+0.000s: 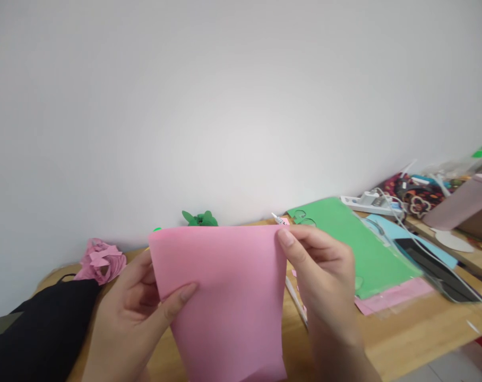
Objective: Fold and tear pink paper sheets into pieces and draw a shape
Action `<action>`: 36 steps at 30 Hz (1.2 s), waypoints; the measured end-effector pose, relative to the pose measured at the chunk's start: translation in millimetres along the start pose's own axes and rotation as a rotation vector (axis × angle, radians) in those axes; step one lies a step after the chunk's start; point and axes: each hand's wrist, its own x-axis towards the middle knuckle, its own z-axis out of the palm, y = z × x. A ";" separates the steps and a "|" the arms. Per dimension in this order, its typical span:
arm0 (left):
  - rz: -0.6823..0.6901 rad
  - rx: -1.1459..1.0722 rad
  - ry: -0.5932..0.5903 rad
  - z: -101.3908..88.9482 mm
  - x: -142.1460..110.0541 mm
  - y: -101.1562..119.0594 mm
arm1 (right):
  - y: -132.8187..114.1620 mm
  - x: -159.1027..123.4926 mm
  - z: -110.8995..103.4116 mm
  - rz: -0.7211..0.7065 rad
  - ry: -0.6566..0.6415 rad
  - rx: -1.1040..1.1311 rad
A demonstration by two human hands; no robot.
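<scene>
A pink sheet (229, 297) of paper or foam is held upright in front of me, above a wooden table (416, 334). My left hand (141, 302) grips its left edge, thumb across the front and fingers behind. At the sheet's upper right corner, my right hand (324, 276) pinches the edge between thumb and fingers. Behind the sheet's top edge a small green paper shape (200, 218) pokes up.
Green (360, 244), light blue (404, 233) and pink (392, 297) sheets lie on the right, with a dark tablet (436, 265), a white power strip (370, 203) and a pinkish box (464, 204). Crumpled pink scraps (101, 260) and a black bag (42, 329) sit left. A white wall stands behind.
</scene>
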 end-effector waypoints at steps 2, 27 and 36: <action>-0.012 -0.015 -0.001 0.2 -0.6 0.1 | 0.3 0.9 -0.2 0.005 -0.006 0.010; -0.148 -0.427 0.303 13.5 10.3 -14.9 | 24.1 8.2 -4.9 -0.176 0.020 -0.206; 0.017 -0.370 0.308 19.2 5.2 -12.6 | 22.9 5.3 -3.8 -0.362 0.103 -0.298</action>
